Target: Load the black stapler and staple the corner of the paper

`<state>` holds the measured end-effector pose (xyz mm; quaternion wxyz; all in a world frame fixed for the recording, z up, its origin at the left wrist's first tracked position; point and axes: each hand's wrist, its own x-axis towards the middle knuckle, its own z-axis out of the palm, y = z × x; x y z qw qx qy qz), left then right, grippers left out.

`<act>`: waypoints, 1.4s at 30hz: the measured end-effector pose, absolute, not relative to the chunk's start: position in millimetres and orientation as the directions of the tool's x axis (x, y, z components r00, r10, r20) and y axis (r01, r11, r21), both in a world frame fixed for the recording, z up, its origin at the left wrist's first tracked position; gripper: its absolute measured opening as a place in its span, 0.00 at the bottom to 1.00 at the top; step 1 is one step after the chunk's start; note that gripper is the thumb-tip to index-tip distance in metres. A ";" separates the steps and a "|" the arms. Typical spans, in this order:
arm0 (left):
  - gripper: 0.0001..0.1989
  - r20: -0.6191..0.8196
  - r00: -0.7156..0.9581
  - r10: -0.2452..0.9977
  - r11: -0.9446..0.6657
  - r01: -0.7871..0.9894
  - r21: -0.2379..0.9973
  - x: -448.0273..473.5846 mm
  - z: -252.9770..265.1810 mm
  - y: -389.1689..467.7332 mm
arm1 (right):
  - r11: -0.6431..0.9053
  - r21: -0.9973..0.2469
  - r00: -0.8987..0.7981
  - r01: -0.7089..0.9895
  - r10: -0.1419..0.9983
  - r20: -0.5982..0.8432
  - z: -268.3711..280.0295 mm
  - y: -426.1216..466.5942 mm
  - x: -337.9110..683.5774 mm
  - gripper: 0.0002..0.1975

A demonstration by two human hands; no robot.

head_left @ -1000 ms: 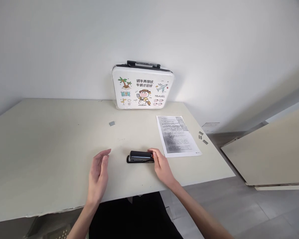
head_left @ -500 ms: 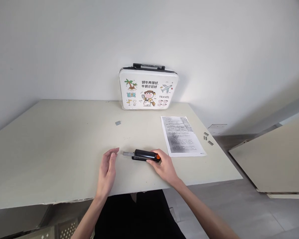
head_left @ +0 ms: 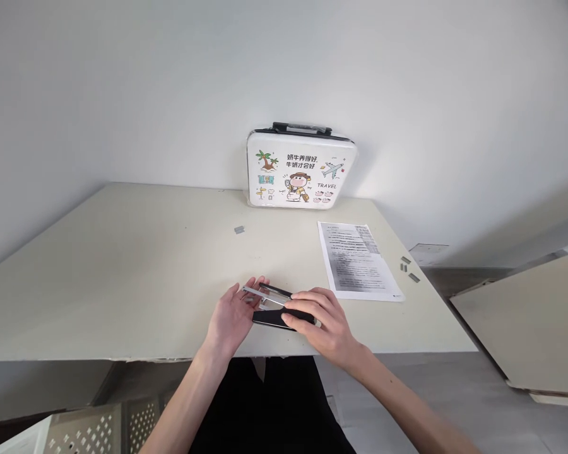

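Observation:
My right hand [head_left: 325, 320] grips a black stapler [head_left: 271, 317] by its rear end, just above the table near its front edge. The stapler is turned over, and its arms are spread apart. Its silver staple tray sticks out toward the left. Under that end lies my left hand [head_left: 231, 320], palm up with the fingers stretched out. A small grey piece, perhaps staples [head_left: 248, 299], shows by the left fingers; whether it rests on them is hard to tell. Grey staple strips [head_left: 239, 229] lie on the table beyond the hands.
A white case [head_left: 300, 170] with cartoon prints and a black handle leans against the wall at the back. Right of the stapler lies a printed sheet [head_left: 360, 261]. Several staple strips [head_left: 413, 277] sit near the right edge of the table [head_left: 123, 271]. Perforated baskets [head_left: 85, 432] stand below at left.
My right hand has turned the stapler over, and its arms now spread wider. My left hand has moved right and rolled palm up beneath the staple tray. The view has shifted slightly left.

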<state>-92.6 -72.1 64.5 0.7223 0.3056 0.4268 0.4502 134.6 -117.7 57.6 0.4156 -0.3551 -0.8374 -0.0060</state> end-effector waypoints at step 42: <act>0.11 -0.382 0.019 0.924 0.216 -0.850 0.481 -131.0 45.8 -78.4 | 0.125 -0.917 0.310 0.378 0.917 0.252 6.0 111.7 59.7 0.17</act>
